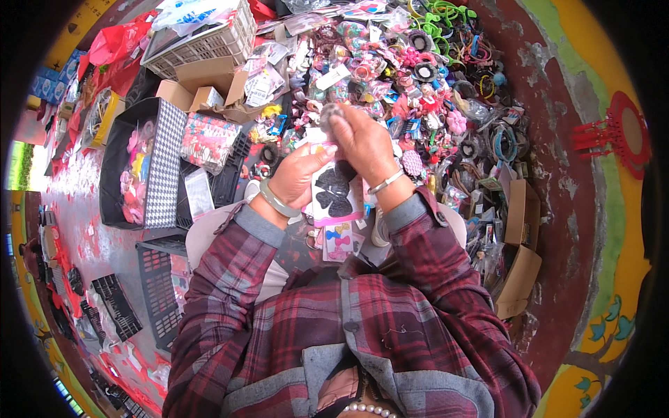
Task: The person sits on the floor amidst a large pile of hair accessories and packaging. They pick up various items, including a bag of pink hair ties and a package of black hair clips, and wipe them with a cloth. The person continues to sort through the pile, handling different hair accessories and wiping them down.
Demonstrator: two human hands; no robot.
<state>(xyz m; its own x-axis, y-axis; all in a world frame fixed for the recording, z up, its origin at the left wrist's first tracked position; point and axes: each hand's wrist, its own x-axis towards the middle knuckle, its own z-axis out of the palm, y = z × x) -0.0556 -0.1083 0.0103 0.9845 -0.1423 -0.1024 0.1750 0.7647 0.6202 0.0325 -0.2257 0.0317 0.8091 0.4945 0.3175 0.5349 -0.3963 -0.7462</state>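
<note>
My left hand (298, 175) is closed on the edge of a white and pink card carrying black hair bows (333, 202), held upright in front of me. Above it, my right hand (364, 143) pinches a small grey fuzzy piece (330, 115) between thumb and fingers; it looks like a hair accessory, but its exact kind is unclear. Both hands nearly touch at the card's top. Lower down, between my knees, lies another card with blue, yellow and pink bows (339, 241). A large heap of hair accessories (418, 104) spreads just beyond my hands.
To the left stand a houndstooth-sided box (164, 167) of colourful pieces, an open cardboard box (202, 75), a beige plastic crate (226, 45) and a black crate (157, 285). Cardboard flaps (519, 279) sit at right, before a worn red border (557, 209).
</note>
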